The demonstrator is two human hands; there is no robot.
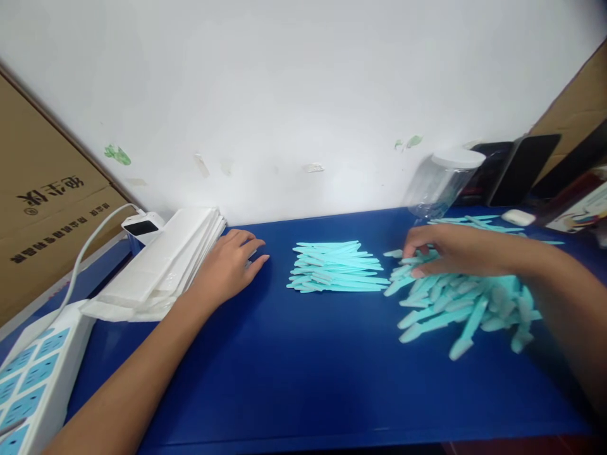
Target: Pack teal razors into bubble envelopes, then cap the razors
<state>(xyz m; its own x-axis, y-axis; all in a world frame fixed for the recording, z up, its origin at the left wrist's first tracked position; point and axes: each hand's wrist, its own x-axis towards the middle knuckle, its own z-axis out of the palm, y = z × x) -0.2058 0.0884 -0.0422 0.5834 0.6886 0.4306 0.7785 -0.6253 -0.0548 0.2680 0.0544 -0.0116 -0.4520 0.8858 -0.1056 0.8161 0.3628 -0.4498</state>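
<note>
My right hand [439,249] reaches over a loose heap of turquoise plastic sticks with pale, brush-like tips [474,303]. Its thumb and fingers are bent round some sticks at the heap's upper left; how many it grips is hidden. Left of the heap, more of these sticks lie side by side in a flat bundle [336,266], roughly parallel to the wall. My left hand [232,262] rests on the blue table [303,366] with its fingers apart and nothing in them. It lies beside a stack of white flat bags [156,259], touching or nearly touching its right edge.
A white power strip [38,379] stands at the lower left, and a cable runs up to a small white device with a dark screen [143,227]. Cardboard [42,189] leans at the left. A clear jar with a white lid [446,180] and a dark phone [524,167] stand at the back right.
</note>
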